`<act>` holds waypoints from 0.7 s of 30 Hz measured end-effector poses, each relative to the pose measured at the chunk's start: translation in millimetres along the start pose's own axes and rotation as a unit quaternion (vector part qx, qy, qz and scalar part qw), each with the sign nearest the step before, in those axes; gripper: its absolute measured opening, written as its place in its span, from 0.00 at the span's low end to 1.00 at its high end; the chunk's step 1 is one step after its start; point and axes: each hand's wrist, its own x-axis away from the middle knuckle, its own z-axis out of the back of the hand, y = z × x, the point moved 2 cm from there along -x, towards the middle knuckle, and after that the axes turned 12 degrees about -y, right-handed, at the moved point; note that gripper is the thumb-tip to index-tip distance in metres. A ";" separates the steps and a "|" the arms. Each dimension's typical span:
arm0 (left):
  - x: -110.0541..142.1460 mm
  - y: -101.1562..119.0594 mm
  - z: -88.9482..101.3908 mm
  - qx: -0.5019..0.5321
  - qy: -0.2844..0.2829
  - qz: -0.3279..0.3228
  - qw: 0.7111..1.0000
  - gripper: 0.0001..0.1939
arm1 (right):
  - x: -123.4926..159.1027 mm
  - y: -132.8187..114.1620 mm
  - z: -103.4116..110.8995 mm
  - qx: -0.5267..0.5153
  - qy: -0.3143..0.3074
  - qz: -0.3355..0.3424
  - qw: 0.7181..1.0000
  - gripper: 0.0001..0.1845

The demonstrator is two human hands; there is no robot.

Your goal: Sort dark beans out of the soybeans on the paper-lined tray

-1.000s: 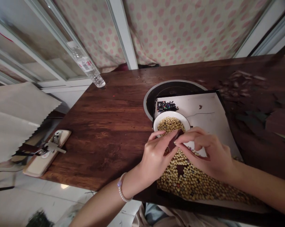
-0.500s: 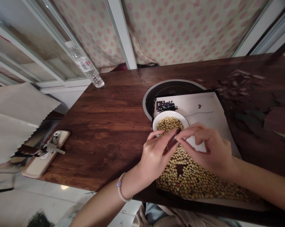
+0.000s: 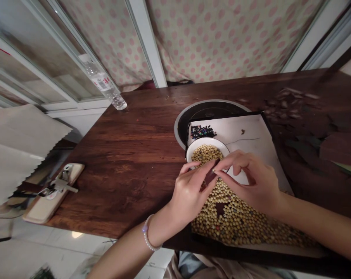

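Note:
My left hand is closed on a small dark reddish-brown piece, pinched between thumb and fingers. My right hand meets it, thumb and forefinger pinched on a tiny pale bead against the piece. Both hands are above a shallow white-lined box with many yellowish round beads spread over its near half. Just beyond my left fingers stands a white bowl of similar beads. Small black and coloured beads are heaped in the box's far left corner.
A round black plate lies partly under the box. Dark brown pieces are scattered at right on the wooden table. A clear bottle stands at the far left corner, and a pale phone-like slab with metal clippers lies at the left edge.
The view has shifted slightly. My two hands keep nearly the same pose, with the right fingertips a little nearer the dark piece.

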 end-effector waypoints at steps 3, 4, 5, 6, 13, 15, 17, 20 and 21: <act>0.4 -0.1 -0.3 0.006 -0.003 0.003 1.000 0.19 | 0.8 -1.9 -0.6 0.038 -0.010 0.017 0.999 0.14; 0.5 0.0 -0.3 0.009 -0.005 0.002 1.000 0.19 | 1.3 -2.5 -1.1 0.042 -0.017 0.021 0.999 0.14; 0.6 0.0 -0.4 0.012 -0.008 0.001 1.000 0.19 | 1.7 -3.1 -1.8 0.040 -0.025 0.025 0.999 0.14; 0.7 -0.1 -0.5 0.015 -0.010 -0.001 1.000 0.19 | 2.2 -3.7 -2.6 0.036 -0.033 0.028 0.998 0.14; 0.1 -0.4 0.2 0.017 -0.006 -0.001 1.000 0.20 | 4.7 -3.0 -3.0 0.040 -0.042 0.038 0.998 0.15; -0.5 0.0 0.7 0.015 -0.005 0.000 1.000 0.20 | 4.2 -2.6 -2.5 0.032 -0.049 0.039 0.997 0.15; -1.1 0.5 1.3 0.016 0.001 0.005 1.000 0.19 | 2.6 -2.4 -0.8 0.034 -0.029 0.029 0.999 0.15; -1.5 0.8 1.4 0.030 -0.001 0.006 1.000 0.19 | -0.3 -3.1 0.0 0.018 -0.025 0.024 0.999 0.16; -1.5 0.7 1.3 0.033 -0.001 0.006 0.999 0.19 | -1.0 -3.4 -0.2 0.011 -0.026 0.022 0.999 0.16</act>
